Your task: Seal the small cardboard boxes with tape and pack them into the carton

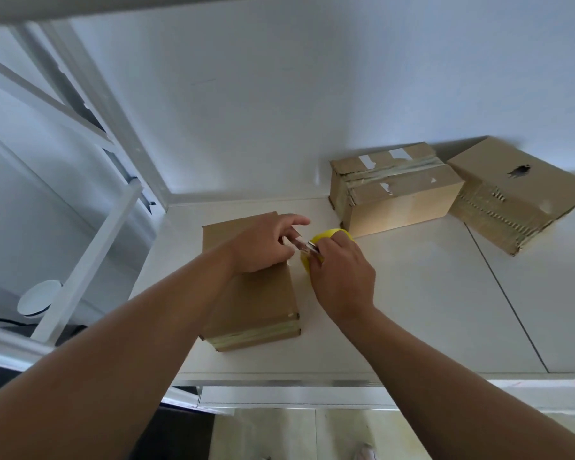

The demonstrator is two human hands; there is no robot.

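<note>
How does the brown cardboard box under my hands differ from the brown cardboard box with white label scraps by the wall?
The near brown cardboard box has a plain top; the wall-side brown cardboard box shows white label scraps. The near box runs lengthwise away from you; the wall-side box lies crosswise. Your left hand is over the near box; none is at the wall-side box. Both are closed, taped, on the white table.

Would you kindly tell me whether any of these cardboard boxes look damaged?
Yes. The far-right brown cardboard box has a dark ragged hole in its top and exposed fluting along one edge. The middle brown cardboard box shows torn white patches beside its tape.
</note>
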